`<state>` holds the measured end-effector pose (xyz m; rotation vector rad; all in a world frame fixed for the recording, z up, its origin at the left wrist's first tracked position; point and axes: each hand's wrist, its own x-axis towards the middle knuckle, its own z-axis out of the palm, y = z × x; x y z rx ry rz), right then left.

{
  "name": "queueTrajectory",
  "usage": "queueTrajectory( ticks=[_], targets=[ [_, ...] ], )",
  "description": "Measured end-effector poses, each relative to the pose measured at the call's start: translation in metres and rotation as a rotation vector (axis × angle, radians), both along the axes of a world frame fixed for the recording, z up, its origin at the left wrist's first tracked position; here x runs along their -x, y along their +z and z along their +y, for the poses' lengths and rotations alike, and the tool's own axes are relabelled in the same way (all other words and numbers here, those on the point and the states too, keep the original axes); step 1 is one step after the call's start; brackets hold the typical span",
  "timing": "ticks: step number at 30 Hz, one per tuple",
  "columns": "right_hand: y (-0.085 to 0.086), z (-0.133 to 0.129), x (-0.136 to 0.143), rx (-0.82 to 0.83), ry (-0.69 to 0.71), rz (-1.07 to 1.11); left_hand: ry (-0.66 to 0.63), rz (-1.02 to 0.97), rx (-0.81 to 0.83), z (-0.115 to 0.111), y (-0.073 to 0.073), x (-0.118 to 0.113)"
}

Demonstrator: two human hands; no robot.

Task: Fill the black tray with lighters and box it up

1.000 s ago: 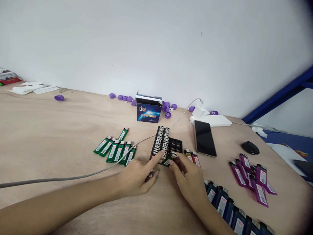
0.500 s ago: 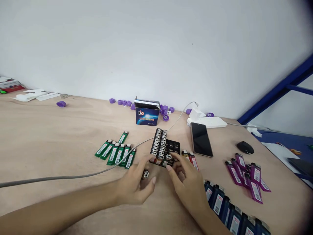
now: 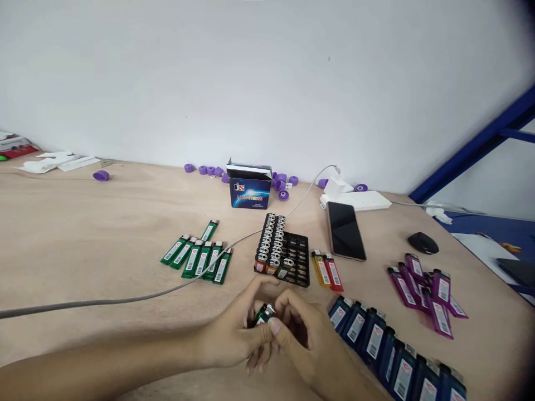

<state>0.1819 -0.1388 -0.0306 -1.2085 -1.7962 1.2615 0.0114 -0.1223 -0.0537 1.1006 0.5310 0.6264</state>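
My left hand (image 3: 234, 334) is closed around a green lighter (image 3: 262, 315), its metal top pointing up and right. The thumb and bent fingers of my right hand (image 3: 303, 334) meet at that top; its other fingers are partly hidden. Just beyond my hands lies a black slotted tray (image 3: 301, 253). Two long rows of upright lighters (image 3: 271, 239) fill its left side, and one green lighter (image 3: 285, 269) stands at the near end of the third row. Several green lighters (image 3: 203, 259) lie left of the tray.
Yellow and red lighters (image 3: 327, 271), blue lighters (image 3: 374, 334) and purple lighters (image 3: 441, 287) lie to the right. A box (image 3: 249, 192), phone (image 3: 346, 231), mouse (image 3: 423, 243) and power strip (image 3: 363, 200) stand farther back. A grey cable (image 3: 159, 292) crosses the table.
Both hands have moved back from the tray and come together. My right hand now touches the lighter held in my left, and the tray's right side shows.
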Motion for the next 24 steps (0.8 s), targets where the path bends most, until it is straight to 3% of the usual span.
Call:
queueTrajectory(
  ticks=[5,9,12,15,19,21,24],
  targets=[
    [0.012,0.003,-0.001,-0.032,0.051,-0.233,0.038,0.205,-0.144,-0.009,0.000,0.003],
    [0.008,0.004,-0.004,-0.097,0.056,-0.228,0.052,0.239,-0.294,-0.005,0.009,0.003],
    [0.005,0.005,-0.014,-0.187,-0.042,-0.129,-0.022,0.225,-0.316,-0.001,0.014,0.003],
    [0.012,0.009,-0.029,-0.263,-0.226,-0.024,-0.098,0.214,-0.338,-0.001,0.012,0.003],
    [0.028,0.026,-0.050,-0.340,-0.474,0.070,-0.058,0.201,-0.445,-0.002,0.009,0.002],
    [0.033,0.040,-0.059,-0.343,-0.529,0.051,-0.051,0.222,-0.518,-0.001,0.010,0.001],
    [0.034,0.064,-0.068,-0.377,-0.486,-0.057,-0.050,0.253,-0.551,-0.001,0.011,0.001]
  ],
)
